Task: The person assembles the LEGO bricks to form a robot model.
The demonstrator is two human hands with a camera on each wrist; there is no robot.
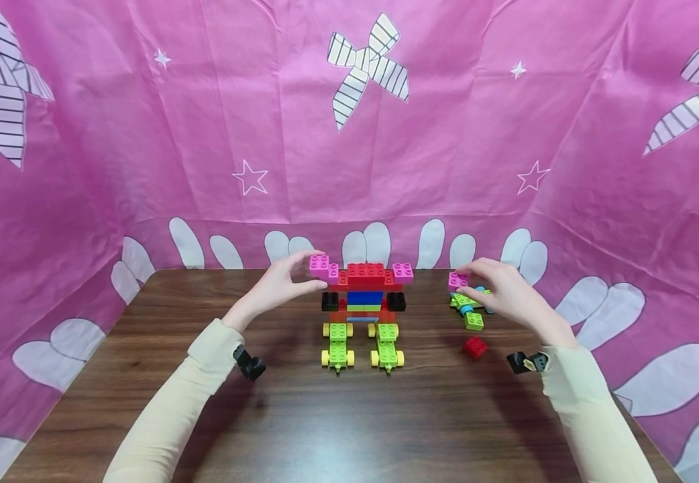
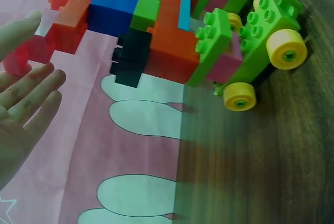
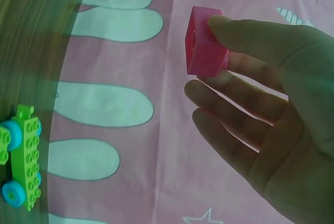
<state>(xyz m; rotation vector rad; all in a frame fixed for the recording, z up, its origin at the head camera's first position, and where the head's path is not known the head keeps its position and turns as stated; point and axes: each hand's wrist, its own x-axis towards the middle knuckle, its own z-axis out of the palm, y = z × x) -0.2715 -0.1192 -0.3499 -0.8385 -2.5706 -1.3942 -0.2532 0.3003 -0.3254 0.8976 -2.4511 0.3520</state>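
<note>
A robot-like figure of toy building bricks (image 1: pixel 365 271) stands upright at the table's middle, with red, blue and black bricks above green wheeled bases (image 1: pixel 337 349). At its upper left end sits a pink brick (image 1: pixel 319 266). My left hand (image 1: pixel 286 282) is around that brick with thumb and fingers apart; firm contact cannot be made out. In the left wrist view the fingers (image 2: pixel 31 96) look nearly straight beside it. My right hand (image 1: pixel 502 288) pinches another pink brick (image 3: pixel 206 41) between thumb and fingers, raised above the table in the right wrist view.
Below my right hand lies a green build with blue wheels (image 1: pixel 467 305). A loose red brick (image 1: pixel 475 347) is nearer on the wooden table (image 1: pixel 325 429). One more pink brick (image 1: pixel 402 271) tops the figure's right end. Behind hangs a pink patterned cloth (image 1: pixel 301 174).
</note>
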